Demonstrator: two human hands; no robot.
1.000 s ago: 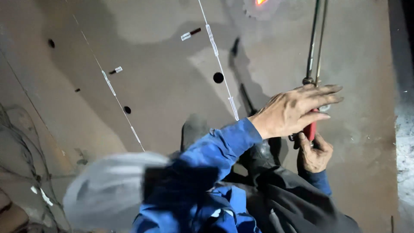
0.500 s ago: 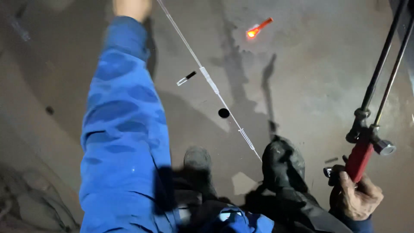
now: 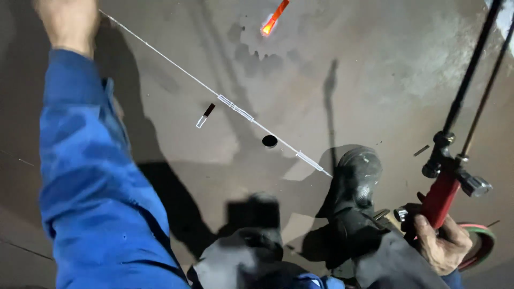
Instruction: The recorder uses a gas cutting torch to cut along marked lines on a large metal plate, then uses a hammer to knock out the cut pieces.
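Note:
My right hand (image 3: 442, 245) grips the red handle of a cutting torch (image 3: 440, 197) at the lower right. Its two thin dark tubes (image 3: 471, 80) run up to the top right corner. My left hand (image 3: 65, 21) is stretched out to the top left, blurred and cut by the frame edge, so whether it holds anything cannot be told. Its blue sleeve (image 3: 91, 182) fills the left side. A glowing orange-red strip (image 3: 273, 17) lies far ahead on the steel plate (image 3: 375, 80).
A white chalk line (image 3: 235, 109) crosses the plate diagonally, next to a small round hole (image 3: 270, 141) and a short black-and-white stick (image 3: 205, 115). My dark boots (image 3: 354, 179) stand on the plate. Red and green hoses (image 3: 482, 243) curl behind my right hand.
My left hand has left the torch and swung up to the far left. The right hand keeps the torch, now lower right in view. The glowing strip has come into view.

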